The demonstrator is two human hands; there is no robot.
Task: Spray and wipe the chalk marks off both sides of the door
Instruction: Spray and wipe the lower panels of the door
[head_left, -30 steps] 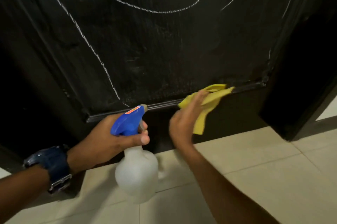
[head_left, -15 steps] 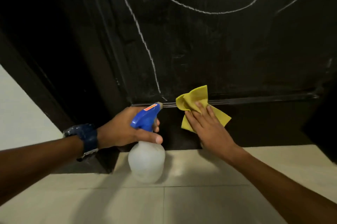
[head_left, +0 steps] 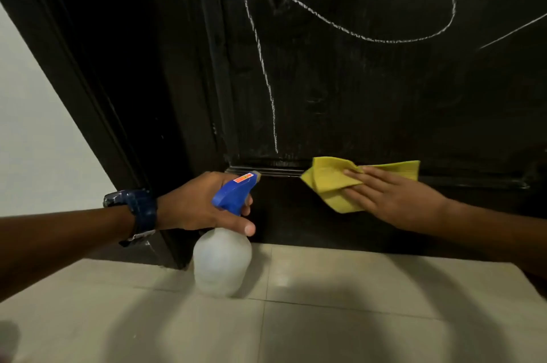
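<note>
At lower centre-right of the frame, the right hand [head_left: 393, 200] presses the yellow cloth [head_left: 334, 182] flat against the door [head_left: 370, 90], fingers straight and slightly apart. The left hand [head_left: 201, 203] grips the spray bottle [head_left: 222, 262], fingers curled round its neck. Risk: wiping only along the moulding leaves the chalk line [head_left: 263, 66] (upper centre) untouched. The bottle stands upright, nozzle toward the door.
</note>
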